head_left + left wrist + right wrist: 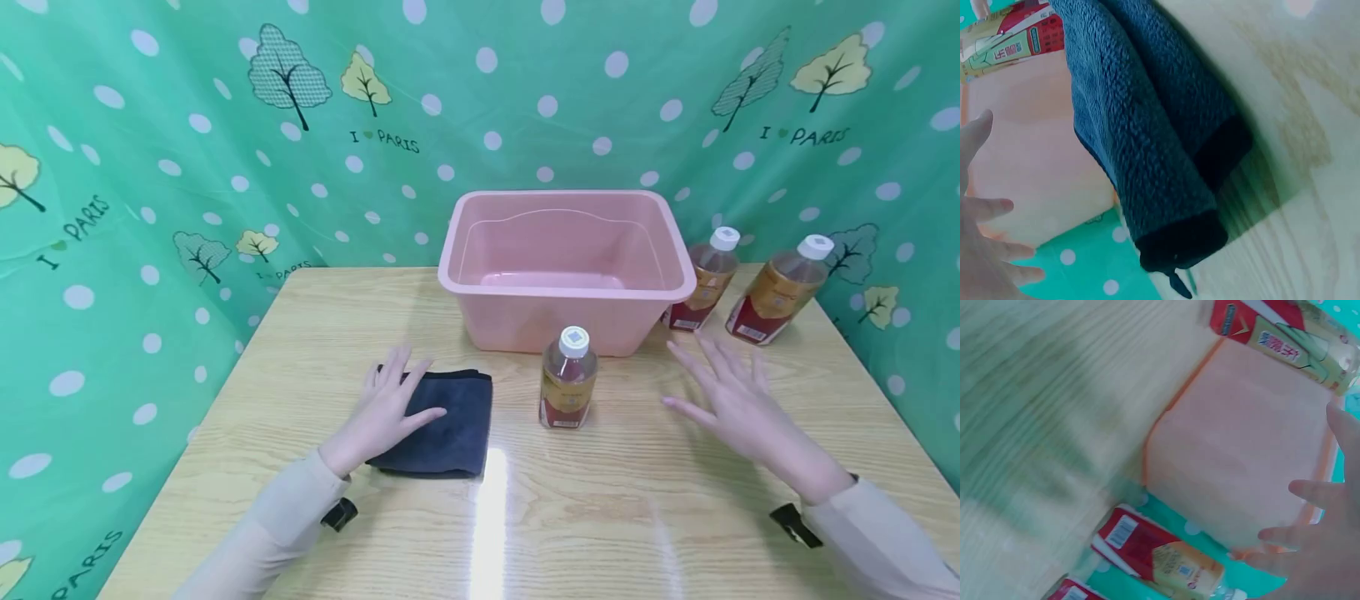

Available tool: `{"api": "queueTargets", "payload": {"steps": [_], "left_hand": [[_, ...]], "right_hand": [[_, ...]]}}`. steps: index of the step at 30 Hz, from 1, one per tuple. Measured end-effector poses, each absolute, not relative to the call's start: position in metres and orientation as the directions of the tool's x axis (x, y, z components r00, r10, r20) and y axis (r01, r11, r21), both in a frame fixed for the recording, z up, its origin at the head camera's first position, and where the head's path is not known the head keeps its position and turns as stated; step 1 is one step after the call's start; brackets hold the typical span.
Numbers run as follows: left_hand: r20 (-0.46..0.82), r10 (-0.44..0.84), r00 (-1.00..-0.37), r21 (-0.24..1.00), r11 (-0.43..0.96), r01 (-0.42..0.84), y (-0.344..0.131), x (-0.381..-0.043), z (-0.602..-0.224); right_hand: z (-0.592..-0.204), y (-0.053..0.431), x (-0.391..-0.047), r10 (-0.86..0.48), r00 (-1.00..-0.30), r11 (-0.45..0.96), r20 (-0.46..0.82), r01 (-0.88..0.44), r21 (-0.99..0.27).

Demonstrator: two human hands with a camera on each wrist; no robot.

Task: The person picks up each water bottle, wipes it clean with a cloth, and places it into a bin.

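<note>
My left hand (386, 412), fingers spread, is held over the left part of a folded dark blue cloth (450, 429) on the table. In the left wrist view the fuzzy cloth (1129, 119) shows its black-edged folds, with nothing in the fingers. My right hand (731, 400) is also spread and holds nothing, in front of two bottles at the right. A bottle (567, 392) with a white cap and a yellow-and-red label stands upright between the hands, before a pink plastic bin (566, 321).
Right of the bin stand two similar bottles, one bottle (701, 283) close beside it and another bottle (780, 292) farther right. A green dotted curtain (495, 100) hangs behind and beside the wooden table (600, 517).
</note>
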State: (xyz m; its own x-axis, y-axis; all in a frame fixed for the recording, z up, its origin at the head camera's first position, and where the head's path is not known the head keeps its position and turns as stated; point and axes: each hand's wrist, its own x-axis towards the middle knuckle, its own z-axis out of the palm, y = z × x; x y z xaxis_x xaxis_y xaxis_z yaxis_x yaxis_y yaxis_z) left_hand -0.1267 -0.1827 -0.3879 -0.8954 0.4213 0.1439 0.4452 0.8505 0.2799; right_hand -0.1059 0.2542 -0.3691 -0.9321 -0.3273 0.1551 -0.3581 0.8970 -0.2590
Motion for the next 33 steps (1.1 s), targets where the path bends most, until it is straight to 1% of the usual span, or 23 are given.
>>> {"api": "queueTargets", "payload": {"steps": [4, 8, 13, 17, 22, 26, 30, 33], "left_hand": [[0.177, 0.461, -0.869, 0.313, 0.811, 0.494, -0.180, -0.127, -0.389], [0.196, 0.503, -0.842, 0.358, 0.763, 0.539, -0.180, -0.127, -0.392], [0.149, 0.543, -0.826, 0.423, 0.720, 0.550, -0.179, -0.129, -0.399], [0.095, 0.581, -0.808, 0.436, 0.706, 0.559, -0.179, -0.132, -0.405], [-0.002, 0.604, -0.797, 0.438, 0.717, 0.542, -0.178, -0.135, -0.410], [-0.060, 0.603, -0.795, 0.431, 0.735, 0.524, -0.177, -0.135, -0.414], [-0.040, 0.610, -0.791, 0.369, 0.745, 0.556, -0.174, -0.135, -0.419], [-0.007, 0.613, -0.790, 0.303, 0.754, 0.583, -0.172, -0.135, -0.422]], "right_hand": [[-0.362, 0.247, -0.104, -0.340, -0.928, 0.876, 0.153, -0.371, -0.309], [-0.357, 0.242, -0.103, -0.359, -0.916, 0.860, 0.176, -0.398, -0.320], [-0.354, 0.238, -0.105, -0.398, -0.885, 0.832, 0.243, -0.460, -0.311], [-0.351, 0.235, -0.106, -0.394, -0.886, 0.817, 0.245, -0.460, -0.347], [-0.344, 0.229, -0.107, -0.358, -0.920, 0.807, 0.162, -0.392, -0.442], [-0.340, 0.225, -0.109, -0.350, -0.929, 0.791, 0.122, -0.363, -0.492], [-0.337, 0.221, -0.112, -0.356, -0.927, 0.783, 0.117, -0.364, -0.505], [-0.337, 0.219, -0.114, -0.369, -0.918, 0.776, 0.143, -0.389, -0.497]]}}
